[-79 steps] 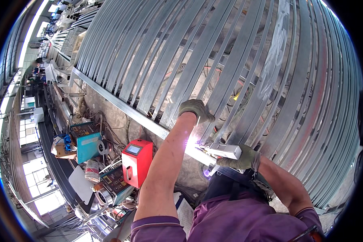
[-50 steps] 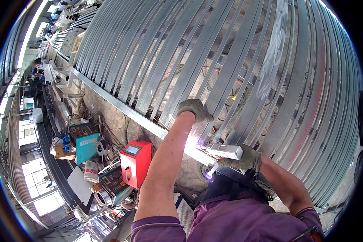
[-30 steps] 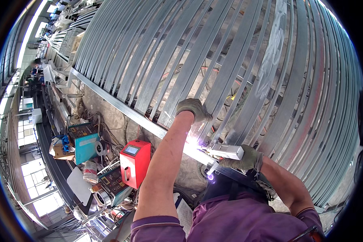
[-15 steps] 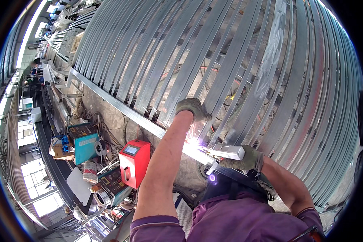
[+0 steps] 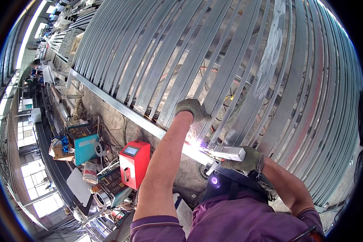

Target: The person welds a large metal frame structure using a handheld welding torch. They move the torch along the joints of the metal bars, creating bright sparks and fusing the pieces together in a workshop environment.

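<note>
Workshop hall, windows down the left edge of frame, floor cluttered w/ gear. Biggest thing: rack of long galvanised steel strips (image 5: 238, 52) filling upper centre and right, fanning from upper left to lower right. They sit on a steel cross rail (image 5: 121, 107) running diag from upper left toward centre. Lower left: red welder box (image 5: 134, 163), teal machine (image 5: 84, 143) beside it, cables around both.

Welding torch (image 5: 228, 153), pale grey, at centre-right just below the strips. Right hand (image 5: 246, 160) in a grey glove, fingers closed round the torch's rear part, body sticking out past the fingers to the left. Long axis near horizontal, nozzle pointing left at the bright weld spark (image 5: 195, 143) on the rail.

Left hand (image 5: 192, 109), gloved, up and left of the torch, apart from it. Fingers curled, resting on a strip edge; can't tell if actually gripping.
</note>
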`<state>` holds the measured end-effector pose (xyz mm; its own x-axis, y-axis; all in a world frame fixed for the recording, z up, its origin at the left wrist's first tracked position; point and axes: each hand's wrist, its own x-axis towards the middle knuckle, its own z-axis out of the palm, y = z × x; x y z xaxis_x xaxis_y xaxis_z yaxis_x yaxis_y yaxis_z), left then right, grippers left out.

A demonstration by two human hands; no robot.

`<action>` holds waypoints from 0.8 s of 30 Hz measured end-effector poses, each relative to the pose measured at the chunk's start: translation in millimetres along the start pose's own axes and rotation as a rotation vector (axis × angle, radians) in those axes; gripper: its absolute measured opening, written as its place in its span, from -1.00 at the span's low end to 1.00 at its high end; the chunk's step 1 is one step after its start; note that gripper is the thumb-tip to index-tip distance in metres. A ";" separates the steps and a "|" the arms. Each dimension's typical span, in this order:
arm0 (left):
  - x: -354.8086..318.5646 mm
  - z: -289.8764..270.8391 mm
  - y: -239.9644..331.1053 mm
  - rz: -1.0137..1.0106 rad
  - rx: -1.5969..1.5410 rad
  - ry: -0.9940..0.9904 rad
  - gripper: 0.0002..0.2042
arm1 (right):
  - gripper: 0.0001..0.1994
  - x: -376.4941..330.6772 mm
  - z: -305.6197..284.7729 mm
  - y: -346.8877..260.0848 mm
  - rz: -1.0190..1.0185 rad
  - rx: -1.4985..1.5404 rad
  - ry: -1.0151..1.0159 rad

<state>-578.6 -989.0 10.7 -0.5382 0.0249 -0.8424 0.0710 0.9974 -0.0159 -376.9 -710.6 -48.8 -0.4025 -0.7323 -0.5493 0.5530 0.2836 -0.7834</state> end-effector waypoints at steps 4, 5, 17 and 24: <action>-7.7 -5.6 2.5 0.007 0.006 -0.005 -0.07 | -0.32 -7.7 1.5 -16.1 -0.023 -0.032 0.001; -5.5 -2.5 0.1 0.004 0.001 -0.007 -0.07 | -0.32 -10.7 0.5 -26.9 -0.021 -0.109 0.004; -3.1 -0.2 -0.8 0.016 0.014 0.012 -0.08 | -0.32 -19.9 2.2 -38.3 0.025 -0.051 0.010; -3.6 1.1 -0.4 0.016 0.020 0.030 -0.07 | -0.26 -22.1 -1.9 -29.6 0.113 -0.146 0.002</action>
<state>-575.8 -989.5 13.2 -0.5618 0.0427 -0.8262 0.0961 0.9953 -0.0139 -385.8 -701.6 -14.1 -0.3449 -0.6894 -0.6370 0.4829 0.4516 -0.7502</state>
